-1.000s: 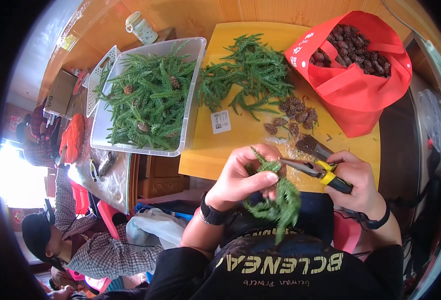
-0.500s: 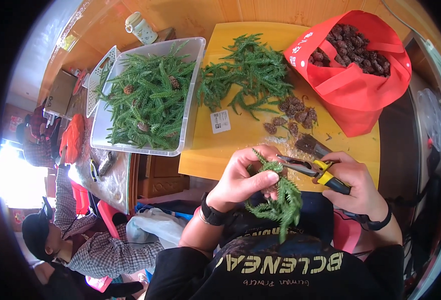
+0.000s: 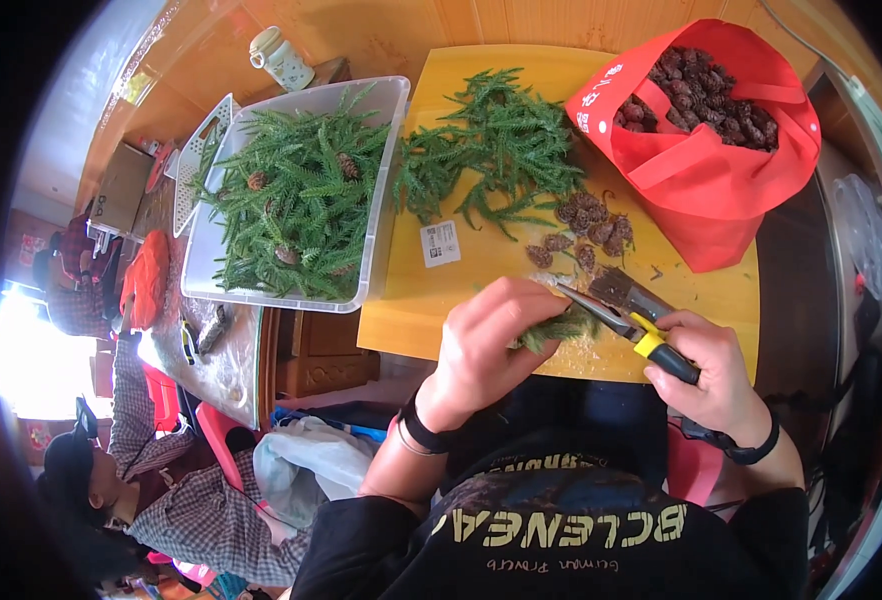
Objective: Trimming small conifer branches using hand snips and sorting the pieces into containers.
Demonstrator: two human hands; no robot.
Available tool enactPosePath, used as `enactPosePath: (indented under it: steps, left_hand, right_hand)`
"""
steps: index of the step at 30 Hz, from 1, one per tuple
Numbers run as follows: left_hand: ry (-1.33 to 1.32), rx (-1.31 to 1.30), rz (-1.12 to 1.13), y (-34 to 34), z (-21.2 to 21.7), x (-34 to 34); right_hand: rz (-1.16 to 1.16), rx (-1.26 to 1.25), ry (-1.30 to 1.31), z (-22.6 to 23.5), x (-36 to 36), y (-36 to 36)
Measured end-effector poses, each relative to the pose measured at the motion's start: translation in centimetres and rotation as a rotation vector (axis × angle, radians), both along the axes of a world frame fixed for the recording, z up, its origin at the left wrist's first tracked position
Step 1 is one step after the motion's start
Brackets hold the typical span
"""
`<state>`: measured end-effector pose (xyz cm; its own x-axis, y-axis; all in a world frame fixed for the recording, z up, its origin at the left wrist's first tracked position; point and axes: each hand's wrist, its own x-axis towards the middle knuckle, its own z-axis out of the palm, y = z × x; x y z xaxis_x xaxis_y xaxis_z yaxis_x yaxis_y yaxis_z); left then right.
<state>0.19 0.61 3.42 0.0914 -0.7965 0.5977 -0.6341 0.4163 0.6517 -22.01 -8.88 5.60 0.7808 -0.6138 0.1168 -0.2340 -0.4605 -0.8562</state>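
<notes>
My left hand is closed around a green artificial pine sprig, most of it hidden behind the fingers. In my right hand are needle-nose pliers with yellow and black handles. Their metal jaws reach left to the fingertips of my left hand; whether they grip anything there I cannot make out. Just beyond the hands, several loose pine cones lie on the yellow board, beside a dark brush-like object.
A clear plastic bin full of green sprigs and a few cones stands at left. More pine sprigs lie on the board's far side. At right stands a red bag of pine cones. Another person sits at lower left.
The left hand has turned over, and the sprig, which hung down toward my lap, is now mostly hidden in it. The pliers stay at the left fingertips, tilted slightly more steeply.
</notes>
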Motion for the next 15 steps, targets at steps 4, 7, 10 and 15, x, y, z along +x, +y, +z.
enactPosePath:
  steps: [4,7,10,15]
  left_hand:
    - [-0.031,-0.011,0.039,0.1,-0.1,-0.1]
    - [0.500,0.139,-0.194,0.2,-0.9,0.2]
    - [1.080,0.341,-0.342,0.9,-0.5,-0.6]
    - [1.330,0.421,-0.446,1.3,-1.1,-0.8]
  right_hand:
    - [0.055,0.006,-0.019,-0.2,-0.1,-0.4]
    - [0.138,-0.021,-0.056,-0.6,-0.2,-1.1]
    - [0.211,-0.070,-0.048,-1.0,-0.4,-1.7]
    - [0.283,-0.080,-0.082,-1.0,-0.1,-1.9]
